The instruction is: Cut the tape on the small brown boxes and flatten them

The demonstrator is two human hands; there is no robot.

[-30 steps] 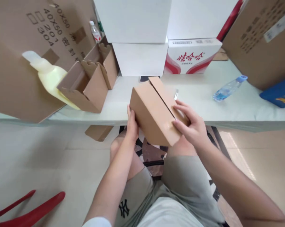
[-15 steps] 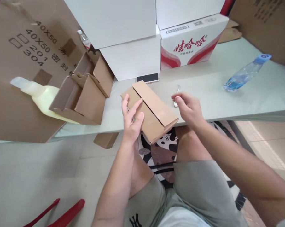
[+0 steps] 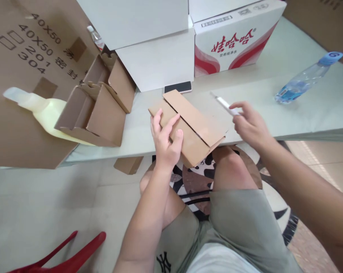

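Note:
My left hand (image 3: 167, 146) rests on a small brown cardboard box (image 3: 198, 121), with its fingers spread across the near panel and its thumb bent over it. The box is tilted at the table's front edge, and a dark seam runs along its upper face between two flaps. To the right of the box, my right hand (image 3: 249, 123) is closed around a slim white-handled cutter (image 3: 224, 104). Its thin, blurred metal tip points up and to the left, above the tabletop and apart from the box.
Two open cardboard trays (image 3: 103, 113) stand on the left beside a yellowish bottle (image 3: 47, 113). A dark-faced phone-like slab (image 3: 178, 87) lies behind the box. White cartons (image 3: 160, 64) stand at the back, and a water bottle (image 3: 302, 81) stands tilted in view on the right.
My right hand has picked up the white-handled cutter from the table and moved right with it. My left hand and the box have shifted slightly right in view.

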